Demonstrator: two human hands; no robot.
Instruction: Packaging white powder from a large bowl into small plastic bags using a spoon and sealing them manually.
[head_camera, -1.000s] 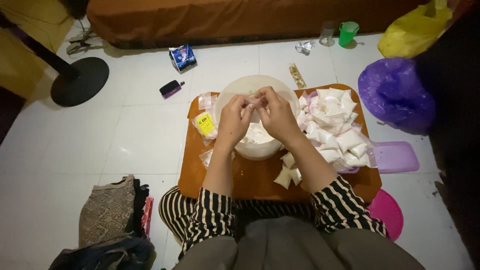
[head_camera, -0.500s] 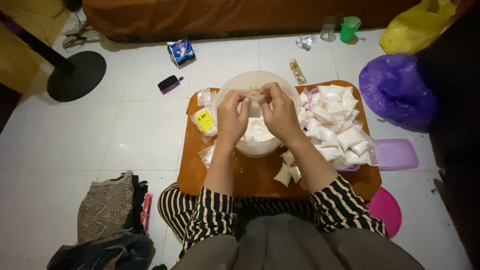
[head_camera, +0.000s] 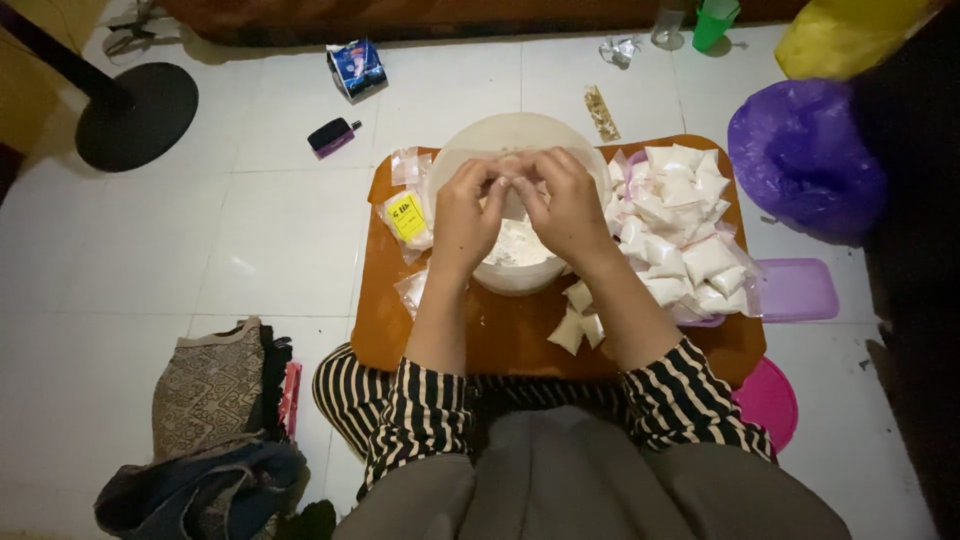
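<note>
Left hand: our left hand (head_camera: 465, 215) hung over the bowl, fingers curled in, pinching the left edge of a small clear packet (head_camera: 512, 195).
Right hand: our right hand (head_camera: 565, 205) met it at 12 o'clock above the bowl, fingertips pinched on the same packet's top.
Packet: it sat between the 2 hands, just over the white powder; how full it was we could not tell.
Change: across the last second both hands kept the same pinch over the bowl, only the view drifted a little, so we judged the packet's mouth was still being closed or tied.
Bowl: the pale round bowl (head_camera: 470, 140) of white powder stood at the board's centre.
Filled packets: a heap of white packets (head_camera: 675, 225) lay at 3 o'clock of the bowl; 2 or 3 more (head_camera: 575, 320) lay at 5 o'clock.
Empty bags: clear bags with a yellow label (head_camera: 408, 218) lay at 9 o'clock.
Surface: an orange board (head_camera: 500, 335) rested over our lap on white floor tiles (head_camera: 270, 240).
Room: a purple bag (head_camera: 805, 155) at 2 o'clock, a purple lid (head_camera: 795, 290) at 3, a black stand base (head_camera: 135, 115) at 10, folded clothes (head_camera: 215, 385) at 8.
</note>
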